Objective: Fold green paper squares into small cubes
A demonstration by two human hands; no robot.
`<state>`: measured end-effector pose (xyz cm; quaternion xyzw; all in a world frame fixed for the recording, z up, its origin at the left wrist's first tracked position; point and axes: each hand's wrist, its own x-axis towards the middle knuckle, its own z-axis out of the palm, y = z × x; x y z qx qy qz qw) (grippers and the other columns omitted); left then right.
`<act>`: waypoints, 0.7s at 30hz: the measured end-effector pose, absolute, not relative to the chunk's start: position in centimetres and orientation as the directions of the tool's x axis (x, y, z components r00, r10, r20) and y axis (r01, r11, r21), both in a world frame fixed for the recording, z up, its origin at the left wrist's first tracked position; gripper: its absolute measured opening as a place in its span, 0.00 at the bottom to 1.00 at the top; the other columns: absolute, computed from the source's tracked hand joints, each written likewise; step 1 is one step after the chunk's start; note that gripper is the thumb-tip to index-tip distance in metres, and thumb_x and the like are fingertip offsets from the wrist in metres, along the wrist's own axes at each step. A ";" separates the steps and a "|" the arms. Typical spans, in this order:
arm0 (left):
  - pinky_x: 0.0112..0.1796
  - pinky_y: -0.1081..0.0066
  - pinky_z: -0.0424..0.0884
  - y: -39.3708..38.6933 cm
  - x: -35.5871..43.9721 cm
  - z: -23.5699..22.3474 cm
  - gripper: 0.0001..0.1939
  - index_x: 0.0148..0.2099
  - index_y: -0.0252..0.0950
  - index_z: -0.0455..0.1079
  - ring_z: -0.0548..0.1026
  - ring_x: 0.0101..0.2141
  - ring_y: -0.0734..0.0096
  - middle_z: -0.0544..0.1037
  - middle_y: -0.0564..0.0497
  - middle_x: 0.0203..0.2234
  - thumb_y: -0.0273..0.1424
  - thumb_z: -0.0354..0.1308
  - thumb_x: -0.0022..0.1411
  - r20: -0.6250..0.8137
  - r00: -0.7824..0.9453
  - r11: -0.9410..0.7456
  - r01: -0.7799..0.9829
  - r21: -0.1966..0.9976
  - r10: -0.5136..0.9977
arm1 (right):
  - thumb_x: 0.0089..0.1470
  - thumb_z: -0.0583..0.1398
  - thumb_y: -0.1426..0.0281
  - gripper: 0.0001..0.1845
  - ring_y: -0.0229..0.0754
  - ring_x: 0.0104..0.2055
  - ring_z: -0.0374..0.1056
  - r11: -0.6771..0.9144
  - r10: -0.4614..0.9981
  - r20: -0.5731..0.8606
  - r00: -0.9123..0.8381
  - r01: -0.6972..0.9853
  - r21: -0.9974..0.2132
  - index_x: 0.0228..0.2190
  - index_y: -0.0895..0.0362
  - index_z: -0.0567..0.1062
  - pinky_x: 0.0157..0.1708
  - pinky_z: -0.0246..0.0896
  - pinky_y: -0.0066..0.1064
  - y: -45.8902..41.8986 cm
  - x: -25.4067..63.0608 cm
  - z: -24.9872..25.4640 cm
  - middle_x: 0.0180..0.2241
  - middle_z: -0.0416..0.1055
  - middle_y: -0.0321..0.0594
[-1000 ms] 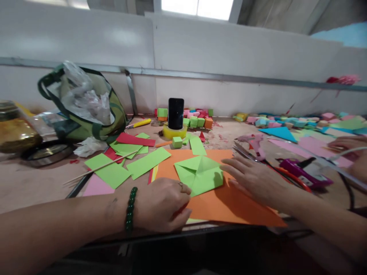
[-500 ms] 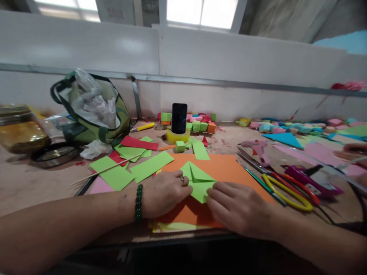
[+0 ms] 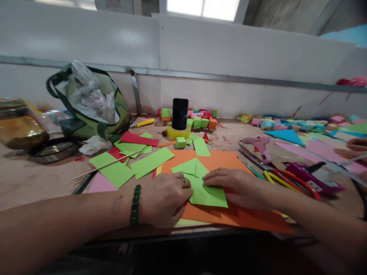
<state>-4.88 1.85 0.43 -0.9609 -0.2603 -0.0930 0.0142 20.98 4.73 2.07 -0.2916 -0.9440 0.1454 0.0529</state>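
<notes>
A partly folded light green paper (image 3: 200, 183) lies on an orange sheet (image 3: 226, 162) at the table's near edge. My left hand (image 3: 164, 198), with a ring and a green bead bracelet at the wrist, rests curled on the paper's left edge and pins it down. My right hand (image 3: 237, 187) lies on the paper's right side, fingers pressed flat along a fold. Both hands touch the green paper; neither lifts it.
Green and red paper strips (image 3: 134, 152) and a thin wooden stick (image 3: 103, 166) lie left. A phone (image 3: 180, 114) stands in a tape roll. Paper cubes (image 3: 197, 120) line the wall. Scissors (image 3: 275, 175), glue guns (image 3: 312, 175), a green bag (image 3: 94, 107). Another person's hand (image 3: 354, 147) at right.
The green paper has been turned and refolded: a flap now lies toward me. My right hand slid from the paper's near corner onto its right edge; my left stayed at the left edge.
</notes>
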 end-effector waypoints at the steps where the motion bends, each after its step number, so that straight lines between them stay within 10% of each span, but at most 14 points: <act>1: 0.32 0.68 0.70 1.4 -4.7 0.8 0.06 0.36 0.35 0.69 0.72 0.33 0.65 0.75 0.47 0.31 0.29 0.52 0.57 0.146 0.850 -0.861 0.509 0.021 0.506 | 0.49 0.58 0.79 0.24 0.42 0.51 0.68 0.769 0.565 -0.011 -0.825 0.532 -0.353 0.48 0.54 0.75 0.52 0.63 0.35 5.0 20.9 2.5 0.50 0.71 0.44; 9: 0.24 0.66 0.66 0.0 -4.1 1.3 0.13 0.34 0.35 0.69 0.72 0.27 0.65 0.73 0.49 0.28 0.33 0.45 0.65 0.100 0.816 -0.814 0.577 -0.067 0.570 | 0.52 0.61 0.57 0.17 0.37 0.31 0.67 0.368 0.642 -0.218 -0.735 0.545 -0.753 0.31 0.60 0.79 0.31 0.62 0.28 7.4 20.0 2.1 0.28 0.74 0.38; 21: 0.20 0.68 0.57 -0.1 -4.6 -0.1 0.06 0.32 0.35 0.66 0.66 0.23 0.69 0.71 0.50 0.27 0.24 0.50 0.60 0.142 0.877 -0.874 0.475 -0.105 0.459 | 0.47 0.64 0.59 0.15 0.37 0.28 0.64 0.427 0.846 0.085 -0.526 0.575 -0.698 0.21 0.58 0.74 0.30 0.58 0.28 7.1 18.5 -1.2 0.25 0.69 0.36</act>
